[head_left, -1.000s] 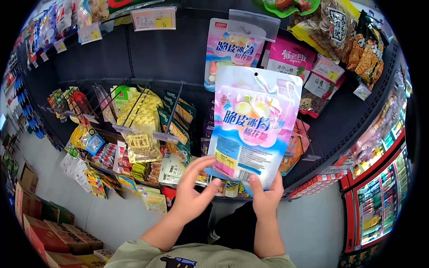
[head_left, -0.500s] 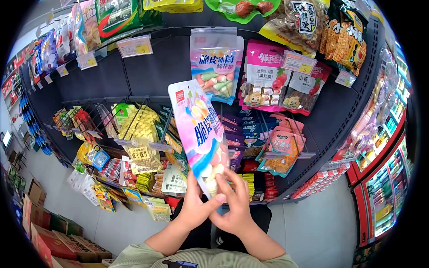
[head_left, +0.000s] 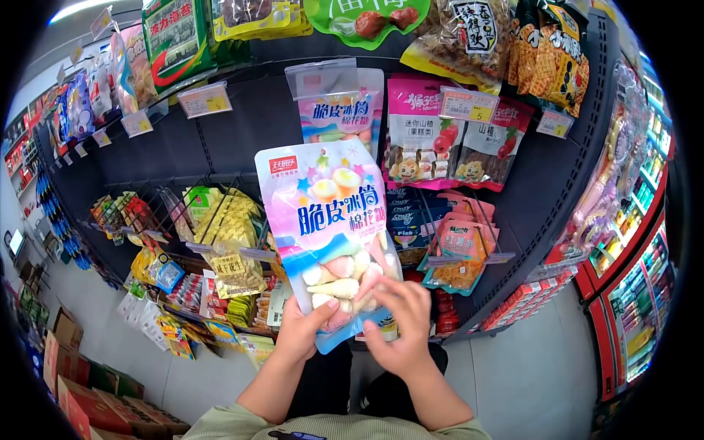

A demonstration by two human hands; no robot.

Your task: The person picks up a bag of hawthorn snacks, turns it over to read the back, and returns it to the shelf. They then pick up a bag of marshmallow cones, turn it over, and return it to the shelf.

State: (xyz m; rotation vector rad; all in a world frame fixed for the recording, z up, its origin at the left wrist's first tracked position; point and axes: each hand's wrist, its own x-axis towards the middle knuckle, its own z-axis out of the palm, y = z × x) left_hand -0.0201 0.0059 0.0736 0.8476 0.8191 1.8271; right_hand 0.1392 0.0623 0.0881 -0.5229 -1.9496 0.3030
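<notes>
My left hand (head_left: 299, 331) grips the lower left edge of a bag of marshmallows (head_left: 323, 213), its thumb on the front. The pink, white and blue bag faces me, tilted, with pale cone-shaped sweets showing through its clear lower part. My right hand (head_left: 405, 323) is at the bag's lower right, fingers apart and fingertips at the front surface, thumb near the bottom edge. Behind it hangs a matching bag (head_left: 334, 111) on the rack, its lower part hidden. To the right of that hang pink hawthorn snack bags (head_left: 422, 136).
Dark shelving (head_left: 242, 132) curves ahead with hanging snack bags and price tags (head_left: 469, 105). Yellow packs (head_left: 231, 220) hang on hooks at lower left. Cardboard boxes (head_left: 95, 403) stand on the floor at left, and a red-framed drinks fridge (head_left: 631, 301) is at right.
The bag has turned from a slant to face me more squarely. My right hand has shifted rightward, its thumb now apart from my left hand. The view has moved slightly.
</notes>
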